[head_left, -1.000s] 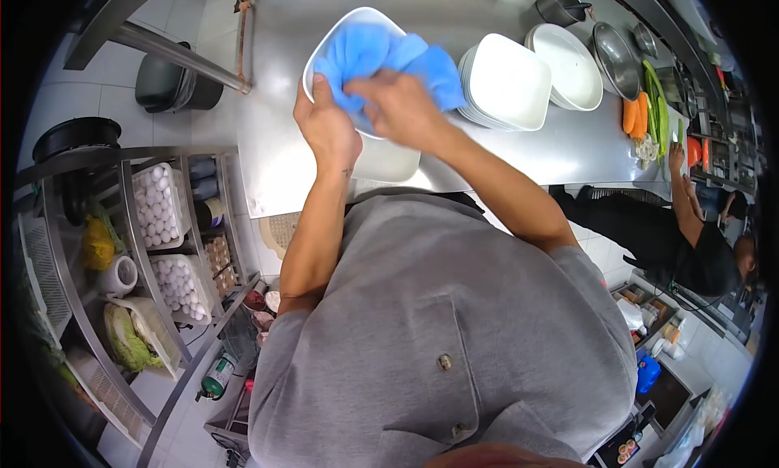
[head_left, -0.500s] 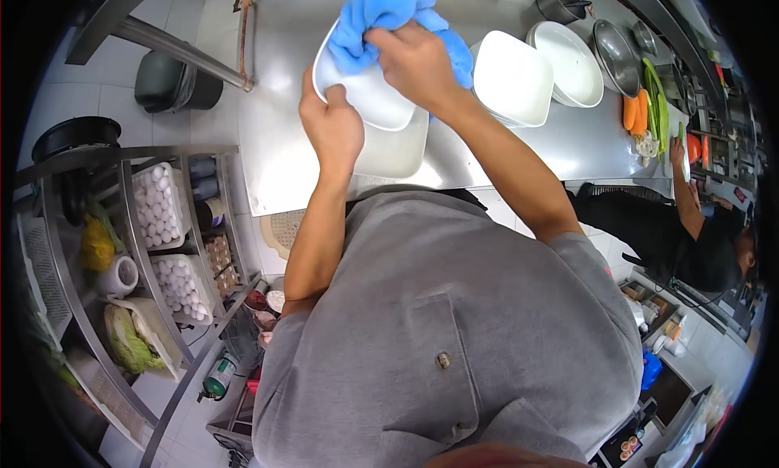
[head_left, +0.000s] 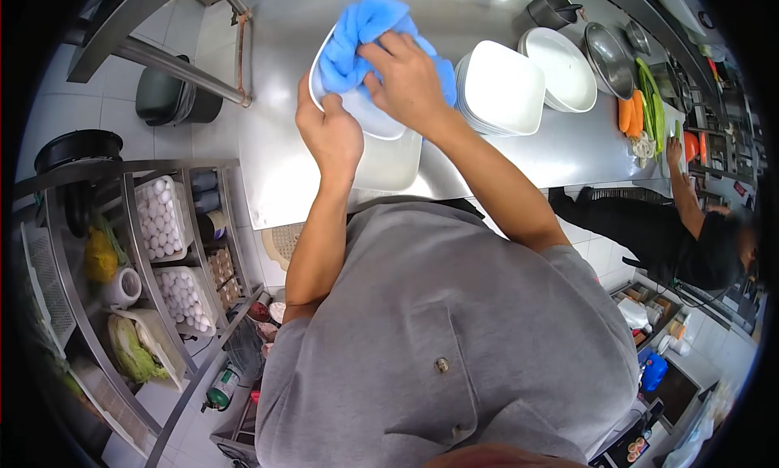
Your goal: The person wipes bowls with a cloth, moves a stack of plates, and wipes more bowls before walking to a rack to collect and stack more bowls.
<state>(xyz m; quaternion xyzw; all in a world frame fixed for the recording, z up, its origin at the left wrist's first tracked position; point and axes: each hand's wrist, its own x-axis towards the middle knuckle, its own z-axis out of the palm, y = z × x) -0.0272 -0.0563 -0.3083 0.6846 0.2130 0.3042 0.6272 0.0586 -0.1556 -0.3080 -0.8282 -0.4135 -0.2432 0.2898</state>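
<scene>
My left hand point(head_left: 331, 135) grips the near left rim of a white dish point(head_left: 377, 123), thumb over the edge. My right hand point(head_left: 410, 79) presses a blue cloth point(head_left: 349, 50) into that dish, its fingers sunk in the folds. Part of the cloth hangs over the dish's right side. Below the held dish, another white dish point(head_left: 389, 164) lies on the steel table point(head_left: 280, 168). Just right of the cloth stands a stack of white square dishes point(head_left: 505, 87).
Farther right are oval white dishes point(head_left: 560, 69), a metal bowl point(head_left: 610, 60), a dark pot point(head_left: 553, 9), carrots point(head_left: 630, 117) and green vegetables point(head_left: 649, 103). A person in black point(head_left: 649, 233) works at the right. Shelves with eggs point(head_left: 161, 221) stand at the left.
The cloth's upper part has come down toward the held dish, and my right hand has shifted slightly down and left with it. My left hand keeps its hold on the rim.
</scene>
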